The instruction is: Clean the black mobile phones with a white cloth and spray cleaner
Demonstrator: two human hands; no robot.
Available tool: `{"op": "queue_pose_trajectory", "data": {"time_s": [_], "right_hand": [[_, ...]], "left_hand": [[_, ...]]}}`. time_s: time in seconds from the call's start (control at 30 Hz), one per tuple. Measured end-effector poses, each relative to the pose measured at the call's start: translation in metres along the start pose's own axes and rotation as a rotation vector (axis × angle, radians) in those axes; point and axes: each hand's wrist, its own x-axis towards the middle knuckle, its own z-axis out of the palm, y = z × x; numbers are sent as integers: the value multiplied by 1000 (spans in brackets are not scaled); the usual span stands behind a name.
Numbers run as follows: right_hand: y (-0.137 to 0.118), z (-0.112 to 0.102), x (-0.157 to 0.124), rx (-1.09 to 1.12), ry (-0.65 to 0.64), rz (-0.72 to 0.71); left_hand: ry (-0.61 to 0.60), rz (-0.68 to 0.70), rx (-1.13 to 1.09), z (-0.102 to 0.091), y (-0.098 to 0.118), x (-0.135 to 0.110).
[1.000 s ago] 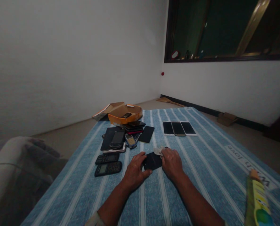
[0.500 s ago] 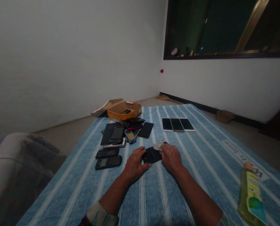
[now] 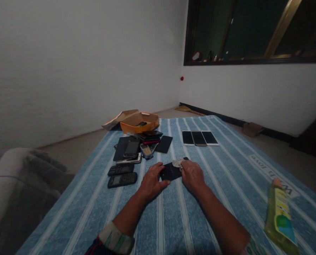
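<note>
A black smartphone lies on the blue striped cloth in front of me. My left hand grips its left end, thumb along the near edge and fingers at the far side. In my right hand is a crumpled white tissue, pressed against the phone's right part. Left of my left hand lie two black keypad phones, side by side. Beyond them is a pile of phones, with a small blue-grey keypad phone at its right.
Behind the pile an orange cardboard box stands with its lid tilted back. Three smartphones lie in a row at the far right. A bottle of yellow-green liquid lies at the near right. A covered seat is on the left.
The view has shifted slightly, so everything sits a little higher in the picture. Both hands keep their hold on the phone and the tissue.
</note>
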Motion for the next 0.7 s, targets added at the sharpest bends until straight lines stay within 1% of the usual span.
{"op": "queue_pose_trajectory", "data": {"time_s": [0.13,0.23,0.53,0.7], "right_hand": [[-3,-9,-11,-30,-35,27],[-5,-11,-13,-37,-43,38],[3,7,9,28,-5,10],[5,5,6,17,8,-25]], "left_hand": [[-2,1,5,1,-2,0],[-6,-8,12,1,-2,0],[6,23,14,1,-4,1],[8,29,25,2,-7,0]]}}
